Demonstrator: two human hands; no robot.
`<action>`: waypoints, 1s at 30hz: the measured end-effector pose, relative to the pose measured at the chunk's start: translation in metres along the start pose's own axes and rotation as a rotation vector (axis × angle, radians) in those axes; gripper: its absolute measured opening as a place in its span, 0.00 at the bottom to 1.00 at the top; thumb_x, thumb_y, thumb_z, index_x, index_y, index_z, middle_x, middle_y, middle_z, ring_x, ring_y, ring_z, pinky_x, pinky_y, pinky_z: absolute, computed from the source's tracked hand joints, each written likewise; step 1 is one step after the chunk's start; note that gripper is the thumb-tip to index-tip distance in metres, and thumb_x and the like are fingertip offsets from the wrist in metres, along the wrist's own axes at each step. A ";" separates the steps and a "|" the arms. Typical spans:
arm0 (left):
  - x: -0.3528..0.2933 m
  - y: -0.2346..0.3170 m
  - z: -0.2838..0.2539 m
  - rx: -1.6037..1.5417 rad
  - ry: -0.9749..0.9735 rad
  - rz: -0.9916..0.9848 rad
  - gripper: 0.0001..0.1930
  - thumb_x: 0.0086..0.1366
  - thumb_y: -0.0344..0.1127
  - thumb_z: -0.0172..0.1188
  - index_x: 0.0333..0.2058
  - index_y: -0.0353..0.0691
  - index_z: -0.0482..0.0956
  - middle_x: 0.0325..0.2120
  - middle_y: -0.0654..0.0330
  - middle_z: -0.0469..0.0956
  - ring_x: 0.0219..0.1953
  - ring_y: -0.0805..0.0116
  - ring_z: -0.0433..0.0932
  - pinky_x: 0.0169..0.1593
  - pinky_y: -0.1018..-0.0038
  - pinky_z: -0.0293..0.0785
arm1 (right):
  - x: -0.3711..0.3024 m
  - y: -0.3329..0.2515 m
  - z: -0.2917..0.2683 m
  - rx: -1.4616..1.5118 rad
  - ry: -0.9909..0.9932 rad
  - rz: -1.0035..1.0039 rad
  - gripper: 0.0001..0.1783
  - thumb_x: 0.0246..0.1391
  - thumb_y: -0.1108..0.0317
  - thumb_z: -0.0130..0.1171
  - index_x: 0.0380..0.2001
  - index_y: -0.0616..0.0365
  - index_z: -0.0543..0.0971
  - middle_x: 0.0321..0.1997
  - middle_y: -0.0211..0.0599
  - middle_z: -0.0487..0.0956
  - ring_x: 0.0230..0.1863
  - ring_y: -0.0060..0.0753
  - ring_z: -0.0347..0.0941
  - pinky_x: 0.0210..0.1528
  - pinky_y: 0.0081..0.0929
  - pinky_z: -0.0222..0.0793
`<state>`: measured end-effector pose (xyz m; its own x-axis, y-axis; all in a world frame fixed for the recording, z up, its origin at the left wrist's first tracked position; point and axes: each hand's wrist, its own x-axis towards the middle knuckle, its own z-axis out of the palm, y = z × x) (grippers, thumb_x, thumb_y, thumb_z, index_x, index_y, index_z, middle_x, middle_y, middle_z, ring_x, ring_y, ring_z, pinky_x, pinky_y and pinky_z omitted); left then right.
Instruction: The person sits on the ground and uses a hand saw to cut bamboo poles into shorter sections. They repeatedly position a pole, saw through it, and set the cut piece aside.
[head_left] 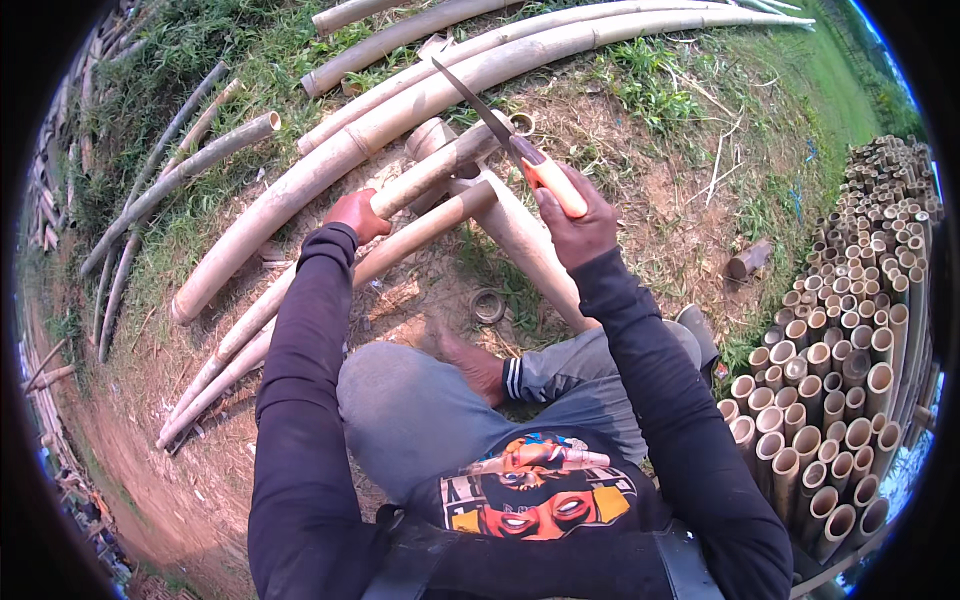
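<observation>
My left hand (pixel 358 215) is wrapped round a bamboo pole (pixel 430 172) that slants up from the lower left. In my right hand (pixel 580 218) is a hand saw (pixel 490 115), gripped by its pale wooden handle. Its dark, tapering blade points up and left, beside the pole's upper end; whether it touches the pole I cannot tell, and the teeth are too small to make out. A second bamboo pole (pixel 425 230) runs just below the held one. Under their upper ends is a thick bamboo piece (pixel 530 250) slanting toward my legs.
Thick long bamboo poles (pixel 330 165) curve across the ground ahead. Thinner poles (pixel 190 170) lie at the left. Cut bamboo rings (pixel 487 306) rest on the soil, with a short brown piece (pixel 748 260) farther right. A big upright bundle of cut bamboo (pixel 810 400) stands at my right.
</observation>
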<state>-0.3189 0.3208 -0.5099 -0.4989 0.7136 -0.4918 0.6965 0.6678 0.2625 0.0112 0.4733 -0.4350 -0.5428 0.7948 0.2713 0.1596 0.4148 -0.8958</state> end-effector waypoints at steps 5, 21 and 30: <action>0.029 -0.026 0.006 -0.123 -0.110 0.077 0.33 0.45 0.45 0.72 0.52 0.38 0.81 0.42 0.46 0.85 0.44 0.50 0.84 0.53 0.63 0.78 | -0.070 -0.038 -0.053 0.068 -0.011 0.104 0.24 0.63 0.73 0.64 0.61 0.69 0.75 0.57 0.46 0.80 0.52 0.28 0.79 0.51 0.23 0.76; 0.002 0.030 0.017 0.132 0.249 -0.043 0.27 0.54 0.41 0.74 0.52 0.48 0.75 0.39 0.49 0.85 0.45 0.46 0.85 0.48 0.52 0.81 | 0.012 -0.004 0.002 -0.061 0.007 0.006 0.23 0.62 0.69 0.68 0.58 0.65 0.78 0.48 0.41 0.85 0.44 0.20 0.81 0.46 0.23 0.78; 0.005 0.030 0.012 0.134 0.199 -0.046 0.30 0.53 0.43 0.74 0.56 0.49 0.76 0.41 0.48 0.86 0.46 0.46 0.85 0.50 0.54 0.80 | -0.060 -0.036 -0.049 0.016 -0.017 0.049 0.27 0.63 0.73 0.63 0.63 0.71 0.72 0.55 0.48 0.82 0.57 0.33 0.80 0.57 0.28 0.77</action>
<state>-0.2939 0.3420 -0.5147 -0.6138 0.7198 -0.3243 0.7265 0.6758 0.1247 0.0788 0.4321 -0.4014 -0.5487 0.8063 0.2210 0.1733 0.3683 -0.9134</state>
